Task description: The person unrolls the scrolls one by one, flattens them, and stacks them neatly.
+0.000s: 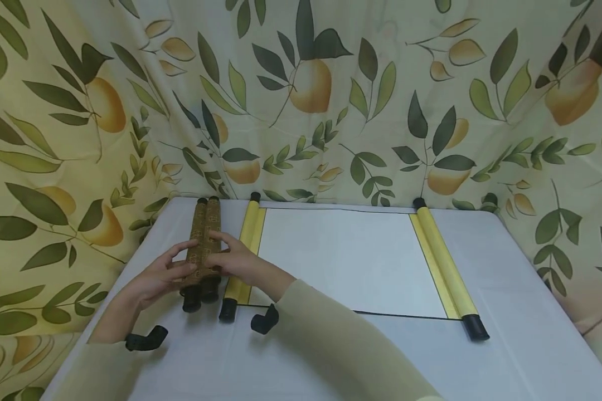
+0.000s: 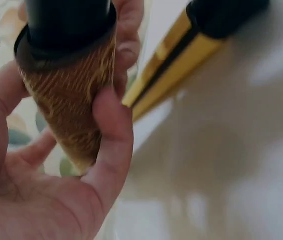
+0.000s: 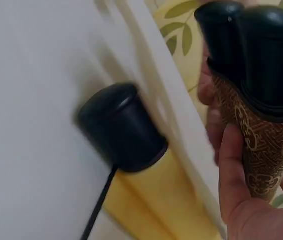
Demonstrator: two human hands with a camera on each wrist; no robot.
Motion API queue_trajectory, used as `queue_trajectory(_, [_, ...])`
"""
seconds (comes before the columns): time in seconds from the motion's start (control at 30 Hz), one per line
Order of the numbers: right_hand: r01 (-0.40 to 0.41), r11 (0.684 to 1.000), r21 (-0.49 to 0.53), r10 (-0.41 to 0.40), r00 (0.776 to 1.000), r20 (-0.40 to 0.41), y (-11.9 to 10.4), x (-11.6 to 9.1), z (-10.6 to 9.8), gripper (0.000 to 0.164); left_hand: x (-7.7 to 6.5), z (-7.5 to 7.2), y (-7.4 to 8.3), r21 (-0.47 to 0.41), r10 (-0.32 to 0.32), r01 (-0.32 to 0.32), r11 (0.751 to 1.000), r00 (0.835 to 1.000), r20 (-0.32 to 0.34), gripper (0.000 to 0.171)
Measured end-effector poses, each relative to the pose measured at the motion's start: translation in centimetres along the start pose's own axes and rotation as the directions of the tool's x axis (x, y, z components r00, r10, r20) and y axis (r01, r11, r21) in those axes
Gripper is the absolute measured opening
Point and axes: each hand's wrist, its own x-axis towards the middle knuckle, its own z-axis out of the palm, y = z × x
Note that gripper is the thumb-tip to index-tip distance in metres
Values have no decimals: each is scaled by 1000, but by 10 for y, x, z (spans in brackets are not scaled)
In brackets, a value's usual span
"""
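A brown, gold-patterned scroll point(image 1: 212, 216), rolled in from both ends into two side-by-side rolls with black end knobs point(image 3: 274, 55), is held between both hands at the left of the table. My left hand point(image 1: 153, 278) grips its left side; in the left wrist view the thumb and fingers curl round the patterned roll point(image 2: 69, 100). From the right, my right hand point(image 1: 243, 262) grips the other roll, its forearm crossing over an unrolled scroll. That yellow-edged scroll point(image 1: 341, 256) lies spread flat, with a white sheet between its two yellow rollers.
The white-covered table point(image 1: 301, 356) bears both scrolls. Black end knobs point(image 1: 475, 327) of the yellow scroll point toward the front. A curtain point(image 1: 351, 128) printed with fruit and leaves hangs along the back and sides. A black band piece point(image 1: 147, 338) sits at each wrist.
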Motion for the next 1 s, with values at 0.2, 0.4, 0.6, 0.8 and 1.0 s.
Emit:
queue_trajectory(0.2, [19, 1000, -18, -18, 998, 67, 7, -20, -23, 76, 9, 34, 17, 152, 108, -100, 983, 993, -45, 69])
queue_trajectory(0.4, [93, 992, -91, -90, 995, 34, -9, -46, -39, 74, 18, 58, 30, 197, 216, -199, 960, 974, -68, 70])
queue_trajectory(0.6, [160, 963, -216, -175, 983, -52, -14, -70, -59, 72, 31, 84, 40, 171, 278, -266, 949, 959, -50, 69])
queue_trajectory(0.8, [163, 958, -237, -196, 973, -125, -2, -83, -80, 75, 41, 104, 45, 145, 271, -267, 953, 963, -9, 70])
queue_trajectory(1.0, [176, 958, -226, -222, 955, -198, 1, -98, -96, 72, 51, 123, 50, 131, 252, -253, 959, 967, 25, 71])
